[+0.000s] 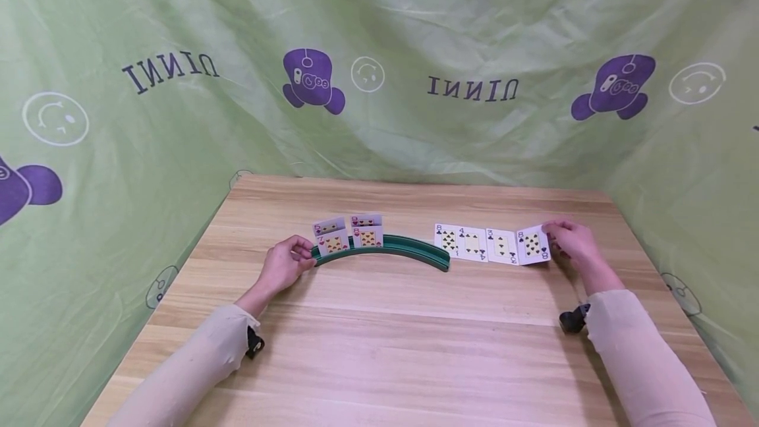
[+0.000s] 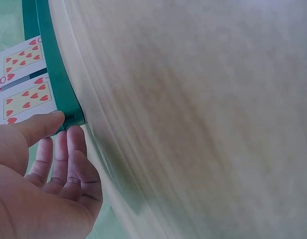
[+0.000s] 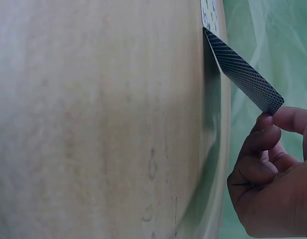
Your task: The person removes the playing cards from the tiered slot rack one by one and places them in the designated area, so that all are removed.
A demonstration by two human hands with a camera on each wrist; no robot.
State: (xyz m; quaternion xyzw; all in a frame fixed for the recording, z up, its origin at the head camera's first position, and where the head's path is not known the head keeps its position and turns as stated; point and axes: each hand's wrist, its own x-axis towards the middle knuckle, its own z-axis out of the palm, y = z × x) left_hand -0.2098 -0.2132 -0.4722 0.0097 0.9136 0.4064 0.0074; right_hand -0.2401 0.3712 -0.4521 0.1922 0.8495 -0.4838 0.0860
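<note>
A curved green card holder (image 1: 415,249) lies on the table with playing cards standing in its left part. A seven of hearts (image 1: 333,244) and an eight of hearts (image 1: 368,236) stand in front, with a five and a nine behind them. My left hand (image 1: 286,262) holds the holder's left end between thumb and fingertips. Over to the right, my right hand (image 1: 570,240) pinches the outer edge of an eight of spades (image 1: 533,245). That card is tilted, its right side raised off the table and its patterned back (image 3: 245,74) showing in the right wrist view.
Left of the pinched card lie a three (image 1: 501,246), a four (image 1: 472,243) and an eight of clubs (image 1: 447,238) in an overlapping row, close to the holder's right end. A green printed curtain (image 1: 391,137) hangs behind the wooden table (image 1: 379,348).
</note>
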